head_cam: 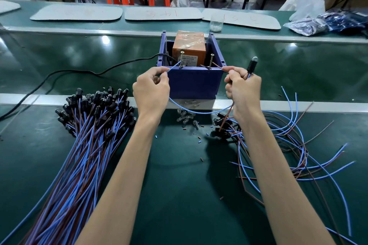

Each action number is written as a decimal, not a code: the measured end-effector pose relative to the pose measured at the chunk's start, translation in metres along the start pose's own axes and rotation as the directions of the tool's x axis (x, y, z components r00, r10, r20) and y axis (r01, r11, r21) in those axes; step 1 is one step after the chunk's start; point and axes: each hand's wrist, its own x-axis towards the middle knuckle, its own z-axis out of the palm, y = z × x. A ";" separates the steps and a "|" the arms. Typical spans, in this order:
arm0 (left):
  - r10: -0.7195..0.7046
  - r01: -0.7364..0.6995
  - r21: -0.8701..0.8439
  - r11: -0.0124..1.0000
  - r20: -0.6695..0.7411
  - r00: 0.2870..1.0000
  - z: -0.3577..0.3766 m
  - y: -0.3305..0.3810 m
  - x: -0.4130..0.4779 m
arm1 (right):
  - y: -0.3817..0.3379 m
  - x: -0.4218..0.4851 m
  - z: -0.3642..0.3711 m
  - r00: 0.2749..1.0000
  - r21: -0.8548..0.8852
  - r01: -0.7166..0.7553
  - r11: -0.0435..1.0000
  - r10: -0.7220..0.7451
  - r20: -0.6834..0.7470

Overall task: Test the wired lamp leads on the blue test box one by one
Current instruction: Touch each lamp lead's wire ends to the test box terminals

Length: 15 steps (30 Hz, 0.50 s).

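Note:
The blue test box [194,83] stands on the green belt with an orange unit [189,48] inside and two upright screws, a left screw [181,59] and a right screw [210,61], at its front rim. My left hand [151,91] pinches the blue lead [174,66], whose tip reaches the left screw. My right hand [243,89] pinches the brown lead [217,65], its tip close to the right screw, and also holds the black lamp holder [252,64] upright. The lamp's bulb looks unlit.
A large bundle of wired lamps [85,131] lies at the left, a looser pile of leads [288,145] at the right. Loose clear bulbs [187,118] sit under the box's front. A black power cable [79,71] runs off left. A clear cup [216,23] stands behind.

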 end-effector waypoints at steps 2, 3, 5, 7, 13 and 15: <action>-0.001 0.001 -0.001 1.000 -0.001 1.000 -0.001 0.000 0.000 | 0.000 0.000 0.000 1.000 0.005 -0.001 1.000 0.001 0.002; -0.002 0.002 0.000 1.000 -0.001 1.000 -0.001 0.001 0.000 | 0.000 0.000 -0.001 1.000 0.006 -0.001 1.000 0.001 0.003; -0.001 0.001 0.000 1.000 -0.002 1.000 -0.002 0.001 -0.001 | 0.000 0.000 -0.001 1.000 0.004 -0.001 1.000 0.001 0.007; 0.004 -0.004 -0.008 1.000 -0.002 1.000 -0.003 0.001 -0.001 | 0.000 0.000 -0.001 1.000 -0.001 -0.001 1.000 0.001 0.010; 0.019 -0.019 -0.004 1.000 -0.011 1.000 -0.003 -0.001 -0.002 | -0.002 -0.002 0.000 1.000 -0.009 -0.002 1.000 0.002 0.004; 0.018 -0.018 -0.004 1.000 -0.009 1.000 -0.003 -0.001 -0.003 | -0.002 -0.003 0.000 1.000 -0.014 -0.002 1.000 0.002 0.004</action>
